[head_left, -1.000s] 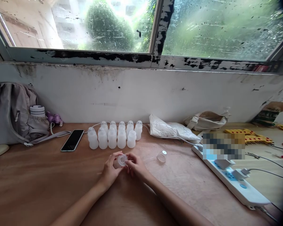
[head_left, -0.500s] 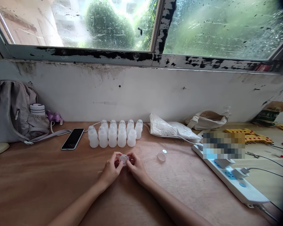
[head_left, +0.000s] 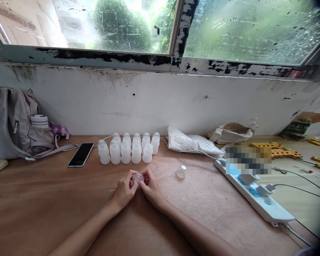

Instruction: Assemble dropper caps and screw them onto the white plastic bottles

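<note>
Between my two hands is a small clear round bottle nipple with its collar [head_left: 138, 177]. My left hand [head_left: 124, 190] pinches its left side, and the fingers of my right hand [head_left: 152, 190] close on its right side. Just beyond my fingers, several frosted baby bottles [head_left: 126, 152] stand in rows, most with clear domed caps. The front-right bottle [head_left: 147, 153] has no cap on it and shows its bare neck. To the right of my right hand, a clear domed cap [head_left: 180, 172] lies tilted on the wooden table [head_left: 56, 209].
A phone [head_left: 81, 155] lies left of the bottles, near a grey backpack [head_left: 16, 124]. White plastic packaging [head_left: 186, 140] and a beige bag [head_left: 232, 133] rest by the wall. On the right a power strip [head_left: 256, 195] with plugs and cables runs along the table.
My thumbs have shifted slightly on the nipple collar, which looks a little more tilted. The whole view has moved a little; the bottles and loose cap stay in place.
</note>
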Demonstrator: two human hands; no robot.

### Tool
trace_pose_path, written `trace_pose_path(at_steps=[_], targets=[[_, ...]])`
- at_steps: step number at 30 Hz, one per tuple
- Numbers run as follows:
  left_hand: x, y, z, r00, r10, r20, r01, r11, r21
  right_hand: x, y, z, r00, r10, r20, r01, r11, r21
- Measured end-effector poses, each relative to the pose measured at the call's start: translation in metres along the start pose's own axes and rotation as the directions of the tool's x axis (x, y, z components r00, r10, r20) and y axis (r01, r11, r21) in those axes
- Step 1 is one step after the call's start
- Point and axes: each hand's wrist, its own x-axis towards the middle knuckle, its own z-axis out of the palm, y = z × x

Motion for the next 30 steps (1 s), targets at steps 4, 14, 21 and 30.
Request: trace_pose_path(at_steps=[4,14,21,30], targets=[[-0.0005,0.005,-0.003,1.0,-0.027,0.013,0.028,0.997,-0.069,0.0005,-0.0018,-0.003,0.999,0.041,0.019,-0.042,0.998,0.053],[0.0031,0.0052,-0.0035,0.996,-0.087,0.013,0.088,0.99,-0.108,0.0004,-0.003,-0.0038,0.996,0.067,0.05,-0.07,0.996,0.049],[0.0016,0.004,-0.0025,0.999,-0.022,0.026,0.021,1.0,0.02,0.0001,-0.0005,-0.0037,0.996,0.06,0.072,-0.062,0.998,0.027],[0.0014,0.0014,-0.0015,0.999,-0.027,0.024,0.025,0.999,0.045,0.0001,0.0021,-0.0023,0.996,0.038,0.078,-0.037,0.999,-0.008]])
